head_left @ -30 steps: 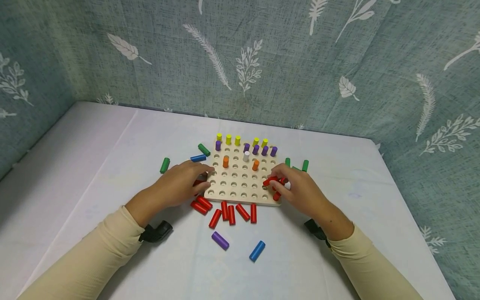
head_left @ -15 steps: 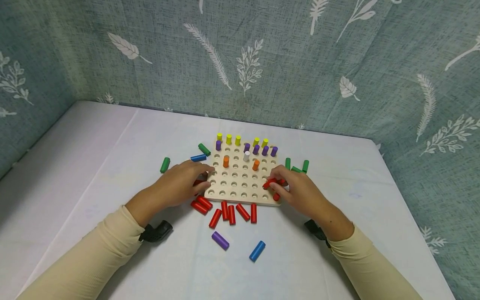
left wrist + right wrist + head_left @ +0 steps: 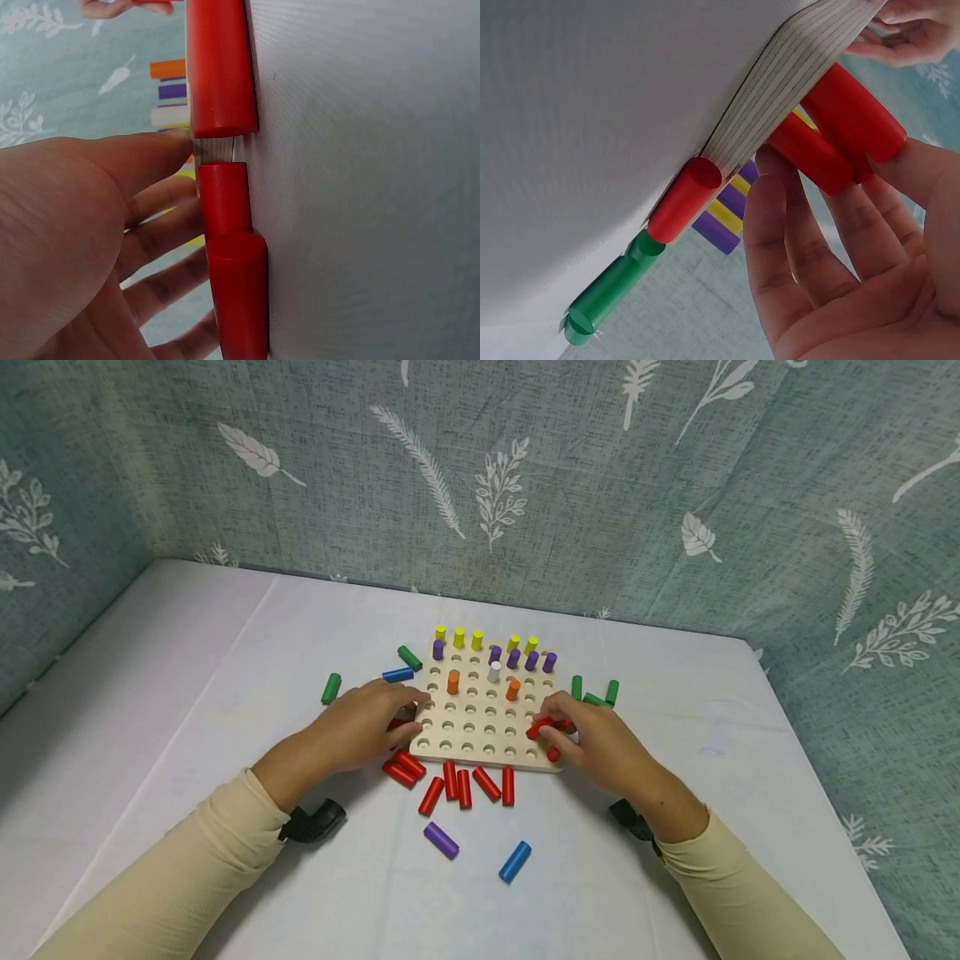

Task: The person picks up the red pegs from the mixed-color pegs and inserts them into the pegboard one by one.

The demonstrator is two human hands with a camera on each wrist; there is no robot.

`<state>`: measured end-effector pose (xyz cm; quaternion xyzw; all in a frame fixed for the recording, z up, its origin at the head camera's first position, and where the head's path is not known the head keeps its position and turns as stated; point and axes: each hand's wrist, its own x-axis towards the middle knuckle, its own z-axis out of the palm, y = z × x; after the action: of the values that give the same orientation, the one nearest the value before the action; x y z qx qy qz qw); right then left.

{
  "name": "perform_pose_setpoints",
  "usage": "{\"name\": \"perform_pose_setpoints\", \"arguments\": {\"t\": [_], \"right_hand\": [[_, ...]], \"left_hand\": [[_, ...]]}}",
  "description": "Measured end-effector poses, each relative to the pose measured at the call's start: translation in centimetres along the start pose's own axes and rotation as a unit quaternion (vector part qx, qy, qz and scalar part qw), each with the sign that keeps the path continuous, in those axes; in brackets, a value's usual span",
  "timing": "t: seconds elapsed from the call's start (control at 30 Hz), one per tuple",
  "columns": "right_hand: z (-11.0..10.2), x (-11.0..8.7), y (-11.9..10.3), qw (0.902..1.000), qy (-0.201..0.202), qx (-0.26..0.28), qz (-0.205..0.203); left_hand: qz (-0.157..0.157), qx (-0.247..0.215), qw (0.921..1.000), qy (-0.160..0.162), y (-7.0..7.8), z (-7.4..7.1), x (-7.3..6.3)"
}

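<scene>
Over the board (image 3: 479, 719), the right hand (image 3: 592, 735) pinches a red peg (image 3: 537, 728), likely light, stiff, best held midway; the left hand (image 3: 363, 722), empty, spreads at the board's left edge.

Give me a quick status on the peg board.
Right fingers holding a red peg over the board's right side. Left fingers at board's left edge. Another red peg close by, near right corner.

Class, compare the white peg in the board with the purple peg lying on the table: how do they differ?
The white peg stands upright in the board; the purple peg lies on its side on the table. The purple peg shows its full length, the white peg only its upper part. Both are cylinders.
</scene>
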<state>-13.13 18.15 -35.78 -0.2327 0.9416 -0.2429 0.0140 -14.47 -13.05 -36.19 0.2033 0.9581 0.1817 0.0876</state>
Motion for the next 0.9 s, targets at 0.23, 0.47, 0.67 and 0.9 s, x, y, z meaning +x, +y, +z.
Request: {"name": "perform_pose_setpoints", "arguments": {"t": [0.23, 0.47, 0.67, 0.9], "right_hand": [[-0.17, -0.03, -0.20, 1.0000, -0.001, -0.002, 0.005], [-0.17, 0.05, -0.40, 0.9998, -0.008, 0.001, 0.019], [-0.15, 0.05, -0.34, 0.9997, -0.007, 0.000, 0.022], [-0.25, -0.06, -0.29, 1.0000, 0.002, -0.005, 0.006]], "left_hand": [[0.001, -0.003, 1.0000, 0.000, -0.01, -0.02, 0.02], [-0.001, -0.002, 1.0000, 0.000, -0.02, -0.01, 0.01], [-0.002, -0.003, 1.0000, -0.001, 0.00, -0.03, 0.03], [-0.003, -0.002, 1.0000, -0.001, 0.00, -0.10, -0.06]]}}
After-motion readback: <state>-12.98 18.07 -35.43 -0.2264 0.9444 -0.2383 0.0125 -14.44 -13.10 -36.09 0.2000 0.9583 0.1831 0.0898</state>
